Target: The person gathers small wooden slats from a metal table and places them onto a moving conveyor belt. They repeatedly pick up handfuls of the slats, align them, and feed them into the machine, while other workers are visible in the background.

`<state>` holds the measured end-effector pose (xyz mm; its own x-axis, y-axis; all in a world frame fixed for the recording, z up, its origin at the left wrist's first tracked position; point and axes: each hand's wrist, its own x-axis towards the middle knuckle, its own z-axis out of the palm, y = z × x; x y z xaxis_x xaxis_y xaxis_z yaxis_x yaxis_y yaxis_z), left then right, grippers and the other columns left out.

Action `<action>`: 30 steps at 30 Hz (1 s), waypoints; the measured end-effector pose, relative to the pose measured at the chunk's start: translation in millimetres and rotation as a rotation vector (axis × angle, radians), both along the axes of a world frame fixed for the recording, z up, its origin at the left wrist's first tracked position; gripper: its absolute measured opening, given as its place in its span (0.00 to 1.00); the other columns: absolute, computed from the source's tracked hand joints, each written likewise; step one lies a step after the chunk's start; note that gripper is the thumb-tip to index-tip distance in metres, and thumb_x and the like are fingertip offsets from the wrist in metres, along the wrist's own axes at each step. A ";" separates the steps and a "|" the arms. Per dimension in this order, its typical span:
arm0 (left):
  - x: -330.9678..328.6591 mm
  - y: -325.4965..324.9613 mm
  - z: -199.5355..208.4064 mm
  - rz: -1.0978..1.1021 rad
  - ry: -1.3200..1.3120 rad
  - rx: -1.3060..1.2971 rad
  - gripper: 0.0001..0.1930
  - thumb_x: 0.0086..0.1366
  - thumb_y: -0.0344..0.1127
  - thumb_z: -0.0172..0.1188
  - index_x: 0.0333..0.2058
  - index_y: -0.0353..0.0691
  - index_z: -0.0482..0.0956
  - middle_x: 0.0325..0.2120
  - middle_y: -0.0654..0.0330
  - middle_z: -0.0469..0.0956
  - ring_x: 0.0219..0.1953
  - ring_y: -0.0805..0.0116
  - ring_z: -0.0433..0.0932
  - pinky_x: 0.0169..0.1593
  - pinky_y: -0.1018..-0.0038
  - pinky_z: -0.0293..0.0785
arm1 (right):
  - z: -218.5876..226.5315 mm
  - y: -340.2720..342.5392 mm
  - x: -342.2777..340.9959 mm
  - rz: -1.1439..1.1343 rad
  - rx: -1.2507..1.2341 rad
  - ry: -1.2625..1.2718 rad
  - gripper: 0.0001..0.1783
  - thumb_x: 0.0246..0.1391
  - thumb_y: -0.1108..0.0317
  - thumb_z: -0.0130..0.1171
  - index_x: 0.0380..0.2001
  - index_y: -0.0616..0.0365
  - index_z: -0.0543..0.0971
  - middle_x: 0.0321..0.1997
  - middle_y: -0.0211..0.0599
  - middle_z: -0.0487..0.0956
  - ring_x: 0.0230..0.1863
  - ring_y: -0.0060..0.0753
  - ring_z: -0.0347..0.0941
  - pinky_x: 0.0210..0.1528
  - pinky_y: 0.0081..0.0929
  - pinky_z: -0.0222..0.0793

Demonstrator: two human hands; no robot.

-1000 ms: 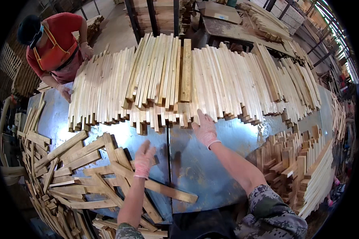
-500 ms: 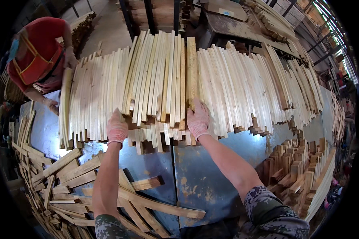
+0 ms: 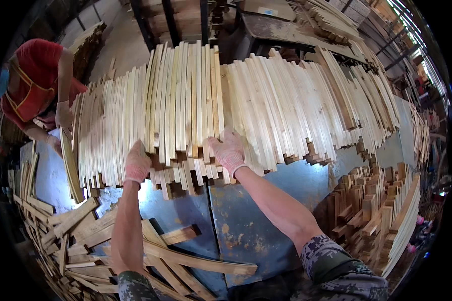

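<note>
Two gloved hands press the sides of a raised upper layer of pale wooden strips [image 3: 183, 100], lying side by side over a wide row of similar strips [image 3: 281, 108]. My left hand [image 3: 137, 162] is at the layer's near left corner, its fingers pointing away from me along the side. My right hand [image 3: 229, 151] is at the near right corner, with the thumb by the strip ends and the fingers against the outermost strip. The near ends between the hands are uneven. Parts of the fingertips are hidden against the wood.
A co-worker in red [image 3: 40, 85] stands at the left and handles a strip [image 3: 71, 165] at the row's end. Loose wooden pieces [image 3: 85, 226] lie in a heap at the near left of the metal table [image 3: 266, 210]. Stacked short pieces [image 3: 371, 205] stand at the near right.
My right hand has moved closer to my left, and the gap beside the upper layer's rightmost strip has closed. The co-worker's strip has tilted away from the row. The view has shifted slightly.
</note>
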<state>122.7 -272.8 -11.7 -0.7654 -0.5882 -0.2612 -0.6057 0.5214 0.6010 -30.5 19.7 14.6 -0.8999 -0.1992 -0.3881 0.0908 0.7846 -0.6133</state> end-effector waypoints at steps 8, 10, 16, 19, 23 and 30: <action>108.2 126.1 14.3 -0.029 0.086 0.125 0.39 0.59 0.23 0.64 0.72 0.29 0.68 0.67 0.41 0.75 0.71 0.48 0.72 0.75 0.61 0.65 | -15.7 115.6 85.5 0.010 -0.023 0.020 0.40 0.63 0.49 0.67 0.69 0.63 0.70 0.65 0.64 0.77 0.68 0.65 0.72 0.69 0.51 0.70; 154.2 167.6 34.1 -0.011 0.153 0.322 0.41 0.56 0.25 0.68 0.71 0.32 0.70 0.60 0.46 0.79 0.64 0.53 0.76 0.69 0.61 0.69 | -4.5 150.6 114.6 0.044 -0.011 -0.099 0.41 0.63 0.48 0.67 0.70 0.63 0.70 0.63 0.64 0.78 0.67 0.66 0.74 0.67 0.50 0.72; 271.7 134.2 -45.9 -0.539 -0.298 -0.511 0.35 0.65 0.38 0.73 0.71 0.45 0.75 0.67 0.48 0.76 0.67 0.51 0.77 0.71 0.61 0.73 | 2.9 197.7 172.9 -0.058 -0.021 -0.262 0.46 0.65 0.45 0.62 0.78 0.57 0.61 0.60 0.63 0.81 0.58 0.64 0.79 0.62 0.49 0.75; 213.5 112.8 -47.5 -0.164 -0.369 0.066 0.36 0.68 0.36 0.69 0.74 0.57 0.71 0.73 0.49 0.68 0.73 0.49 0.70 0.75 0.64 0.69 | 13.2 203.9 142.9 0.047 -0.104 -0.400 0.49 0.67 0.43 0.60 0.80 0.59 0.56 0.64 0.65 0.78 0.62 0.63 0.78 0.64 0.49 0.73; 146.7 122.8 -62.0 0.469 0.194 0.736 0.50 0.66 0.39 0.73 0.78 0.33 0.52 0.69 0.48 0.70 0.68 0.52 0.70 0.70 0.54 0.70 | -12.0 195.6 134.0 -0.008 -0.135 -0.192 0.52 0.68 0.43 0.59 0.81 0.61 0.51 0.64 0.67 0.78 0.64 0.64 0.77 0.67 0.49 0.71; 145.9 166.8 -9.1 0.256 0.283 0.744 0.43 0.70 0.48 0.66 0.77 0.38 0.60 0.66 0.46 0.74 0.62 0.52 0.77 0.65 0.58 0.77 | 10.6 175.0 122.1 -0.167 -0.281 -0.323 0.57 0.59 0.45 0.69 0.81 0.60 0.54 0.65 0.66 0.78 0.67 0.63 0.76 0.70 0.46 0.70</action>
